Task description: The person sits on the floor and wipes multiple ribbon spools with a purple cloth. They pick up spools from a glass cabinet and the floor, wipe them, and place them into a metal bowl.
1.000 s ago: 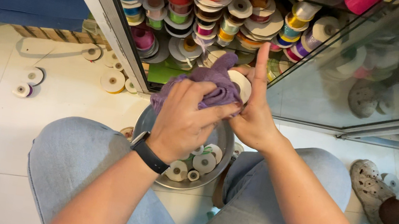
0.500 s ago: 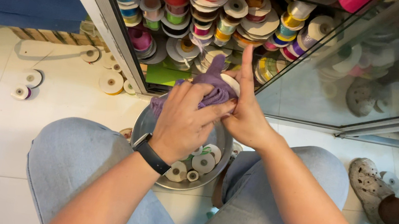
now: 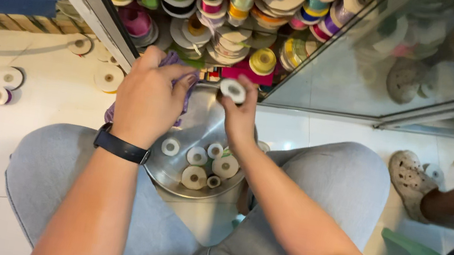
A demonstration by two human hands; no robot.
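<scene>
The left hand (image 3: 150,97) clutched a crumpled purple cloth (image 3: 185,87) beneath its palm, over the rim of a round steel bowl (image 3: 203,127). In the bowl lay 6 white ribbon spools (image 3: 193,177). The right hand (image 3: 240,117) pinched 1 white spool (image 3: 233,90) above it.

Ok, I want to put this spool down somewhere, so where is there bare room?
Bare metal shows in the upper half of the metal bowl, between both hands. White floor tiles left of the knee lie open beside two loose spools. The cabinet shelf is packed with ribbon rolls; the bowl's lower half holds spools.
</scene>
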